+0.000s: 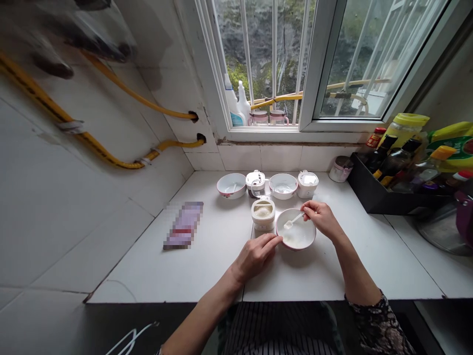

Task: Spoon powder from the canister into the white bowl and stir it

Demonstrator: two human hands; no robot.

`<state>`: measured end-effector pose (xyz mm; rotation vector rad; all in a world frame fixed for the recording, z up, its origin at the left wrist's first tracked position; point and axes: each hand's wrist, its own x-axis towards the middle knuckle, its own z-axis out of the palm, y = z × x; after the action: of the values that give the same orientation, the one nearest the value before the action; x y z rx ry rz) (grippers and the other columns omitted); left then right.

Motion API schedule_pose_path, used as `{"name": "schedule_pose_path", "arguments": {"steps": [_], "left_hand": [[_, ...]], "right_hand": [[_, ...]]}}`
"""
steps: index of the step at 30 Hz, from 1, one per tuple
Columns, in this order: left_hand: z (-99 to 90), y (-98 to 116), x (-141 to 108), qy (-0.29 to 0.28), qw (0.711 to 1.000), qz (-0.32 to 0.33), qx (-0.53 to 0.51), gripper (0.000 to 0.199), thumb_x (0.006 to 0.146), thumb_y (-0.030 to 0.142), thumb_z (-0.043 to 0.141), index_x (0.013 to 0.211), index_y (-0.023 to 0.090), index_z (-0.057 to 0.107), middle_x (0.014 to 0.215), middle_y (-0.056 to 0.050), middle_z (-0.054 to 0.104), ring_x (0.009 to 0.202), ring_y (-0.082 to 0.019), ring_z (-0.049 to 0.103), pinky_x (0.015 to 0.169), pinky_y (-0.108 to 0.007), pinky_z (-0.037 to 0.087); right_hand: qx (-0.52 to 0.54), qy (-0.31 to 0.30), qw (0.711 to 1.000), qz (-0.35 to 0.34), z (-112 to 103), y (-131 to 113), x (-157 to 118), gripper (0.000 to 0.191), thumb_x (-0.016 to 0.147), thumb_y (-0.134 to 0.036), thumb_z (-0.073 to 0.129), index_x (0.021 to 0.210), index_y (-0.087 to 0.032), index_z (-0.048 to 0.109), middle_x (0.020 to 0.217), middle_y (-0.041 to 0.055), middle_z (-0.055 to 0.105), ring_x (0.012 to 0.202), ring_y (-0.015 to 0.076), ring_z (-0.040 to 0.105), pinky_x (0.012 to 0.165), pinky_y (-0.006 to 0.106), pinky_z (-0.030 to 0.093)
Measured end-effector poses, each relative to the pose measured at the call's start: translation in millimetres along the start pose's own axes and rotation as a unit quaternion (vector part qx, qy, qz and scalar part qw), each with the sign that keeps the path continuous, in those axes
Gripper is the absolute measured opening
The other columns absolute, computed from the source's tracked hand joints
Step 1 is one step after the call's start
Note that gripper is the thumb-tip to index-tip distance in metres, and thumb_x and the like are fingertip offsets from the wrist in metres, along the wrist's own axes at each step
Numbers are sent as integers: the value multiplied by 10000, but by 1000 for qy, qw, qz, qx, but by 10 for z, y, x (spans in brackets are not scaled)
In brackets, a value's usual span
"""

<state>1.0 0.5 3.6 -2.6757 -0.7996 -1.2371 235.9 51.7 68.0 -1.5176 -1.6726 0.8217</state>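
Note:
A white bowl with a pink rim (pixel 295 241) stands on the counter in front of me. My left hand (pixel 256 255) is closed at the bowl's near left edge, its fingertips on the rim. Over the bowl's far right side, my right hand (pixel 320 217) pinches the handle of a small white spoon (pixel 291 222). The spoon's head is above the inside of the bowl, and whether it carries anything is hard to make out. Just left of the bowl sits a white seasoning jar (pixel 263 217) with pale contents showing at its top.
Behind are another bowl (pixel 231 187), a lidded jar (pixel 255 183), a third bowl (pixel 283 186) and another jar (pixel 308 184). A blurred purple packet (pixel 184 225) lies left. At right stand a black box of bottles (pixel 391 195) and a pot lid (pixel 443 229).

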Motion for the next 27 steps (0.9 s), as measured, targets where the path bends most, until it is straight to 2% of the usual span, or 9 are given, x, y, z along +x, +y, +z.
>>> {"name": "schedule_pose_path", "arguments": {"steps": [5, 10, 16, 20, 23, 25, 27], "left_hand": [[3, 1, 0, 0, 1000, -4, 1, 324, 944, 59, 368, 1191, 123, 567, 981, -105, 683, 862, -168, 678, 672, -257, 588], [5, -1, -5, -1, 1000, -5, 3, 320, 953, 68, 370, 1198, 128, 567, 985, -108, 684, 871, -170, 678, 682, -257, 585], [23, -6, -12, 2, 1000, -4, -6, 318, 946, 63, 378, 1193, 127, 568, 987, -110, 678, 869, -169, 674, 692, -256, 578], [40, -12, -17, 8, 1000, -1, -7, 318, 941, 59, 383, 1193, 122, 566, 981, -110, 676, 867, -170, 673, 690, -255, 578], [41, -8, -12, 7, 1000, -5, -6, 319, 942, 62, 380, 1192, 127, 566, 975, -104, 677, 860, -164, 671, 688, -251, 578], [38, -4, -5, 6, 1000, -8, -4, 332, 937, 63, 373, 1199, 131, 565, 968, -100, 677, 848, -159, 671, 685, -247, 579], [36, 1, 3, 6, 1000, -8, -1, 341, 931, 64, 367, 1200, 132, 565, 963, -100, 678, 840, -159, 672, 683, -248, 580]], "right_hand": [[-2, -2, 1000, -12, 15, 9, -1, 209, 784, -309, 479, 736, -196, 648, 573, -3, 629, 610, 156, 563, 651, 282, 417], [96, -11, 995, 11, 18, 2, 17, 200, 744, -346, 530, 718, -186, 646, 539, -9, 606, 566, 143, 539, 623, 278, 425], [212, -23, 976, 33, -9, -36, 48, 222, 659, -387, 641, 696, -169, 657, 511, -3, 604, 526, 128, 507, 581, 277, 425], [256, 19, 966, 18, 88, -91, 77, 287, 678, -449, 662, 746, -171, 642, 551, 5, 615, 519, 132, 506, 510, 265, 398], [227, 74, 970, -44, 239, -194, 68, 270, 782, -451, 598, 821, -185, 622, 630, 24, 646, 605, 168, 580, 555, 281, 436], [172, 99, 972, -124, 341, -266, 45, 219, 860, -398, 535, 864, -195, 616, 706, 40, 677, 678, 186, 623, 671, 321, 478], [74, 113, 966, -223, 419, -311, 19, 176, 911, -317, 486, 894, -205, 621, 749, 52, 695, 735, 201, 628, 788, 367, 472]]}}
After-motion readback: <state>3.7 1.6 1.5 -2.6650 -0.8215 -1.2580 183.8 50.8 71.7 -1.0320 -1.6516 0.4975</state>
